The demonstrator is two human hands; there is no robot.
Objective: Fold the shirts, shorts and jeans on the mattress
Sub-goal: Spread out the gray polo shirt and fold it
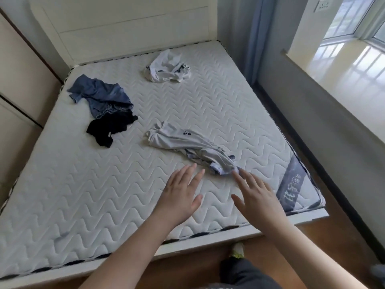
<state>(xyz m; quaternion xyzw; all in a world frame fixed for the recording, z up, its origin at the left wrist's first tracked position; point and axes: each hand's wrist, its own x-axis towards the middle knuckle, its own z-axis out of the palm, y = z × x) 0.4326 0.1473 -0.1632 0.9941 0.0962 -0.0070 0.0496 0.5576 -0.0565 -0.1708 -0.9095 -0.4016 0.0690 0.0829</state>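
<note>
While both hands are reaching over the mattress (87,184), nothing is being gripped: left hand (180,192) and right hand (255,196) are hovering with fingers spread, the right fingertips nearing the grey shirt (187,140). Jeans (100,94), black shorts (110,127) and white shirt (168,67) are lying unfolded farther off. Judgement: first garment is starting; next, spreading it flat.

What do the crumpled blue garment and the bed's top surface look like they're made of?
Crumpled blue garment: probably denim, going by the faded, uneven blue wash and its stiff, heavy-looking folds; the gathered waistband suggests a lighter weight. White quilted mattress: matte knit or woven fabric cover over padding, shown by the stitched zigzag channels that puff slightly between seams.
</note>
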